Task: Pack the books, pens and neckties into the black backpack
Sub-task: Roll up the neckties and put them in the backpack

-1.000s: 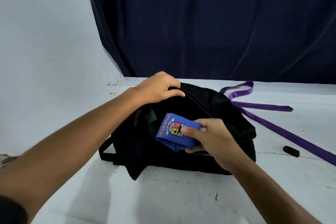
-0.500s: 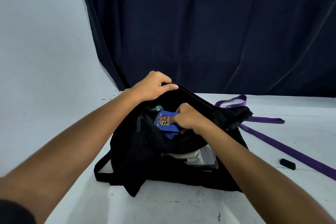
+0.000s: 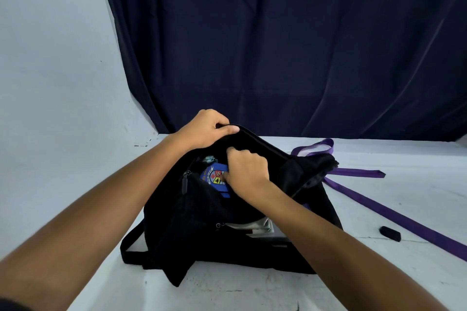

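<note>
Pushing the folded blue necktie [image 3: 213,179] down into the main compartment: a second ago the right hand [image 3: 246,171] held this tie in front of the black backpack [image 3: 227,230], outside it; now hand and tie both sit inside the mouth, the crest patch facing up and only partly visible past the knuckles. Right fingers [image 3: 236,157] are curled, thumb pressed on the tie, so the tie is not yet released.

Left hand [image 3: 204,130] grips the upper rim of the opening, fingers clamped over the fabric edge, thumb along it, holding the mouth wide. This grip matches the earlier views.

A pale, light-coloured item shows in the lower front pocket [image 3: 252,227]; whether it is a book cannot be told. Something greyish lies deep inside beside the tie, unidentified.

Judgement: one necktie is effectively packed once the hand lets go. Remaining on the worktop [image 3: 379,272]: a purple necktie [image 3: 379,212] trailing from behind the backpack toward the right edge, and a small black object [image 3: 390,233], possibly a pen cap, near that edge. Pens are not visible anywhere.

Risk: the tie may unfold on release.
</note>
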Motion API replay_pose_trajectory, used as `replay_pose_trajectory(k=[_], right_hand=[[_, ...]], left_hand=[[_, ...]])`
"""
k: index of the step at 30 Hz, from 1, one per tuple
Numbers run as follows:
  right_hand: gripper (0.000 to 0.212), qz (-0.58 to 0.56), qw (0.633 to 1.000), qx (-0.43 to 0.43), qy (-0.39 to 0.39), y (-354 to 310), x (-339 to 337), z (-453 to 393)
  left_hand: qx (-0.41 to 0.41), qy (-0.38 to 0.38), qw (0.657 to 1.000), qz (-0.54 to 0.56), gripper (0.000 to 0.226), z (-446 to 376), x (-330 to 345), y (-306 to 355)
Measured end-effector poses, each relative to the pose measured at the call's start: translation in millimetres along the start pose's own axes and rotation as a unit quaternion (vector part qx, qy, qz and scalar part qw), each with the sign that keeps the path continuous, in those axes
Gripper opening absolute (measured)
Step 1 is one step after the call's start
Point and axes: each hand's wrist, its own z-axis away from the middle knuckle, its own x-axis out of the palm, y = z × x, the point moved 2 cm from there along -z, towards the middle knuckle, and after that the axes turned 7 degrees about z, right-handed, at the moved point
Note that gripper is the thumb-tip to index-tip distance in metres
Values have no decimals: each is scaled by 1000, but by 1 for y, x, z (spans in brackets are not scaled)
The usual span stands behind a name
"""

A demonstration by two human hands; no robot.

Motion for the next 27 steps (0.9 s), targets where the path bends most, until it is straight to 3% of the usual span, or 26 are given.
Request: replay_pose_trajectory(k=[3, 6, 11, 14, 19, 22, 27], right_hand=[[33, 48, 996, -51, 55, -7, -1, 7], [22, 7, 997, -71, -23, -4, 1, 8], [31, -160, 977, -52, -130, 16, -8, 9], [29, -278, 946, -78, -150, 30, -26, 20], [34, -456, 846, -156, -227, 84, -72, 61], [28, -474, 859, -101, -166, 150, -82, 79], [20, -427, 897, 116, 4, 268, -38, 85]], left_hand=[[-4, -10, 1000, 6, 50, -1, 3, -1], [-13, -21, 1000, 10, 48, 1, 4, -1], [-19, -27, 999, 12, 49, 4, 6, 1], [-23, -32, 999, 14, 50, 8, 6, 4], [-19, -40, 999, 9, 40, 22, 7, 14], [-21, -41, 999, 21, 36, 37, 10, 26], [1, -46, 996, 82, 34, 30, 35, 74]])
